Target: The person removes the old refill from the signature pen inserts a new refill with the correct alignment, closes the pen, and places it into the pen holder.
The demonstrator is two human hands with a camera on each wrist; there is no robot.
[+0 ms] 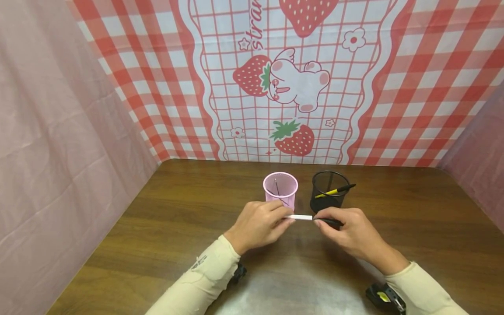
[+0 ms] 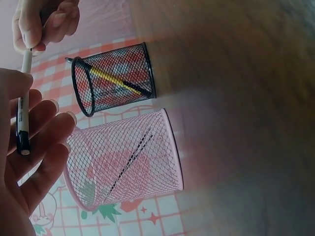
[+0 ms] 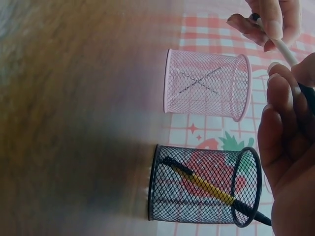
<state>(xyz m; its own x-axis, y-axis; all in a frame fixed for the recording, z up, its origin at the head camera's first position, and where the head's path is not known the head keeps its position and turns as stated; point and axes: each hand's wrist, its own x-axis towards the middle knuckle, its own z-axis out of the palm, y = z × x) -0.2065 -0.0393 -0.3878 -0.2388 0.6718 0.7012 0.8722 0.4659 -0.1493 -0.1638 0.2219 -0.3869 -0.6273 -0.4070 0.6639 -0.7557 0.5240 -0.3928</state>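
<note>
Between the two hands lies a slim white marker (image 1: 301,217), level above the table. My left hand (image 1: 261,223) grips its barrel; the marker's black rear end (image 2: 23,142) sticks out past the thumb in the left wrist view. A black cap (image 1: 334,222) sits in my right hand (image 1: 350,227), pinched by thumb and fingers right at the marker's front end. Just beyond the left hand stands a pink mesh pen cup (image 1: 281,176) with thin dark sticks (image 3: 199,81) inside. Behind the right hand is a black mesh pen cup (image 1: 327,204) holding a yellow-and-black pen (image 1: 332,192).
Both cups stand side by side on a brown wooden table (image 1: 157,227). At its far edge hangs a red-and-white checked cloth (image 1: 181,109) with strawberries, and a pink curtain (image 1: 71,153) drops along the left. Dark wrist devices (image 1: 383,297) show under the sleeves.
</note>
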